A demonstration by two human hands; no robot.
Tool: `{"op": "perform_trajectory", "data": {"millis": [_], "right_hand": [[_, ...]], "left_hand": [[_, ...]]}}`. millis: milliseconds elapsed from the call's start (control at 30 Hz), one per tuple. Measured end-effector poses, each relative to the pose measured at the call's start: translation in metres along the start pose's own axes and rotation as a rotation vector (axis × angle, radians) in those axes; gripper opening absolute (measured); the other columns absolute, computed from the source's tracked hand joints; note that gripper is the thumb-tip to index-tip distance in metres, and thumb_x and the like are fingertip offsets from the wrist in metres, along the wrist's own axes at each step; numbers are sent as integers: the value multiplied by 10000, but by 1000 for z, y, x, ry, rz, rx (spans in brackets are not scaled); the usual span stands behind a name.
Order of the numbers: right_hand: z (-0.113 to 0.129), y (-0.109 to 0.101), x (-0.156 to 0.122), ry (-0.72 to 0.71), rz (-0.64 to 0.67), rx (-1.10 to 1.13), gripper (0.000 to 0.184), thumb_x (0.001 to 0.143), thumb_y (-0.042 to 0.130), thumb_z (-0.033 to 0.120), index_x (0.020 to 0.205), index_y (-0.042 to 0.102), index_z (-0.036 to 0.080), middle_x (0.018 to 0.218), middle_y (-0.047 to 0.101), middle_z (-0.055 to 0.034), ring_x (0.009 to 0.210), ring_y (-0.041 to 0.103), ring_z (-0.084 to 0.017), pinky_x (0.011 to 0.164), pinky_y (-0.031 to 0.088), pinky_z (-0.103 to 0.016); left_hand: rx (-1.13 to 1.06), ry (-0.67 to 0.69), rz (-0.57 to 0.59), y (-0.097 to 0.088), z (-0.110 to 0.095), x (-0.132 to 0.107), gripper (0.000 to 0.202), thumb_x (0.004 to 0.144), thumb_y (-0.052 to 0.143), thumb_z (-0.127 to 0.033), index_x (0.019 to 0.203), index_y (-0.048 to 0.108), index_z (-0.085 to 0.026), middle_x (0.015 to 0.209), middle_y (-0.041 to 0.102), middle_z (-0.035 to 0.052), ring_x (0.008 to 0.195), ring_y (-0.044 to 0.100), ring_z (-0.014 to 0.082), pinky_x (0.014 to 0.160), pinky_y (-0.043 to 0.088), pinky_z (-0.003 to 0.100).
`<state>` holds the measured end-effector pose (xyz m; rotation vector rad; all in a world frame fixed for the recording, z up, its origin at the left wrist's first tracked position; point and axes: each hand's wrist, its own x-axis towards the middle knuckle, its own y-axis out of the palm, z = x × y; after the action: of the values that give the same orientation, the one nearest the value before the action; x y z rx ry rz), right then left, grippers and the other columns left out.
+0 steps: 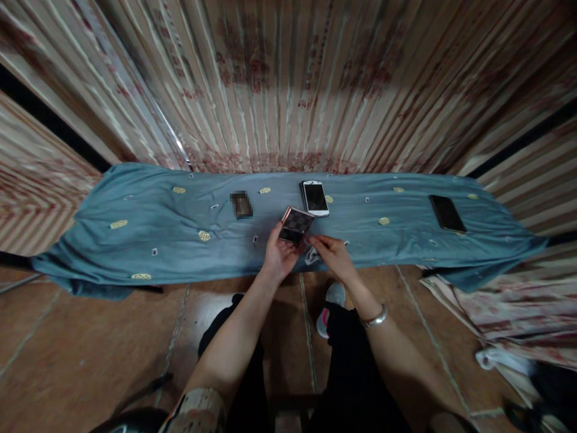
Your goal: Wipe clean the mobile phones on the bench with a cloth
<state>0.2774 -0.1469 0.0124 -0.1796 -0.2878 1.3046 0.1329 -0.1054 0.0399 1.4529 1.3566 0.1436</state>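
My left hand [279, 255] is wrapped around a smartphone [296, 224] with a rose-gold edge, tilted above the blue cloth; its face is partly blurred out by blocks. Close to the phone's lower right corner, my right hand [333, 252] has its thumb and fingers pinched together. A crumpled white tissue or cloth [312, 257] shows just below those fingertips. Whether the fingers grip it or it lies on the cloth is unclear. Just beyond the held phone lies a white smartphone [316, 198] with a dark screen, on top of or against a darker flat item.
A blue cloth [360, 240] with yellow pineapple prints covers the long narrow table. To the left lies a small dark item [242, 205], blurred out. At the right rests a black smartphone [447, 213]. Patterned curtains [279, 90] hang behind and at both sides.
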Motion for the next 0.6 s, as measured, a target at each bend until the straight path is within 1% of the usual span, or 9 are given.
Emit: {"op": "perform_trajectory", "data": {"millis": [67, 133, 200, 300, 400, 500, 600], "right_hand": [[-1, 2, -1, -8, 20, 32, 322, 797, 663, 504, 868, 783, 214, 821, 772, -20, 758, 676, -197, 712, 506, -297], [-3, 1, 0, 3, 12, 66, 306, 787, 677, 477, 919, 779, 220, 853, 778, -18, 782, 685, -202, 741, 517, -311], [-6, 0, 2, 27, -4, 84, 285, 779, 685, 477, 869, 771, 221, 792, 763, -9, 735, 671, -192, 721, 515, -307], [-9, -1, 4, 59, -6, 105, 284, 769, 686, 498, 752, 741, 220, 683, 716, 7, 653, 628, -172, 662, 492, -288], [-10, 1, 3, 98, -19, 156, 287, 735, 711, 512, 708, 723, 226, 661, 702, 17, 646, 618, -164, 655, 482, -279], [-7, 7, 2, 177, -72, 303, 287, 662, 779, 504, 697, 718, 226, 679, 715, 21, 642, 623, -149, 651, 487, -267], [-4, 12, 1, 281, -106, 507, 311, 590, 848, 468, 686, 708, 208, 641, 699, 26, 564, 586, -116, 557, 459, -236]], "left_hand": [[-4, 5, 28, 2, 6, 5, 358, 856, 626, -499, 881, 709, -152, 768, 703, 71, 723, 646, 177, 756, 529, 296], [-3, 4, 57, 3, 10, 10, 350, 850, 640, -510, 826, 702, -166, 756, 698, 58, 703, 632, 169, 719, 516, 283], [12, 6, 74, 3, 14, 14, 364, 841, 652, -534, 825, 704, -175, 769, 706, 61, 731, 645, 179, 715, 516, 286], [57, 2, 108, 3, 18, 18, 407, 833, 647, -579, 842, 715, -178, 794, 722, 79, 813, 678, 211, 753, 528, 307], [93, 15, 133, 5, 20, 18, 421, 836, 635, -590, 851, 721, -179, 801, 731, 86, 873, 697, 235, 779, 538, 323], [93, 30, 131, 9, 20, 16, 407, 857, 617, -575, 855, 718, -181, 786, 731, 75, 838, 701, 224, 750, 539, 315], [86, 17, 138, 12, 18, 14, 433, 899, 562, -562, 843, 717, -162, 756, 718, 71, 732, 677, 191, 709, 531, 299]]}}
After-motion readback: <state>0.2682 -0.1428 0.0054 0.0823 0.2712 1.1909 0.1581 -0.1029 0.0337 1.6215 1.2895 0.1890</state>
